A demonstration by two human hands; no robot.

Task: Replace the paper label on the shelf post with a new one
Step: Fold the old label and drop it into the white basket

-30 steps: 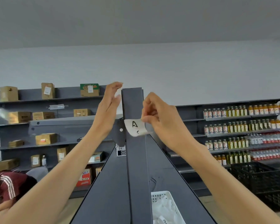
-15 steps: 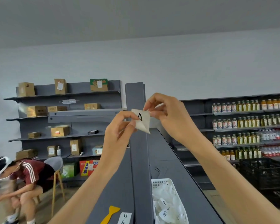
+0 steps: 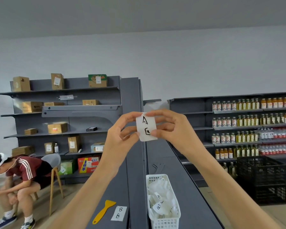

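A white paper label (image 3: 147, 126) marked "A" with a second character below is held flat between both hands in front of the grey shelf post (image 3: 132, 96). My left hand (image 3: 120, 134) pinches its left edge at top and bottom. My right hand (image 3: 170, 128) pinches its right edge the same way. The label is off the post, whose upper face shows bare grey. Another white label (image 3: 119, 213) marked "B" lies on the shelf top at lower centre.
A yellow plastic scraper (image 3: 104, 211) lies left of the "B" label. A white basket (image 3: 163, 220) holds several used labels. Black crates (image 3: 262, 179) stand at right. A person in a red shirt (image 3: 21, 172) sits on a chair at left. Shelves of boxes and bottles line the wall.
The label came off the post. My left hand left the post and joined my right on the label, now held flat facing me. The camera tilted down.
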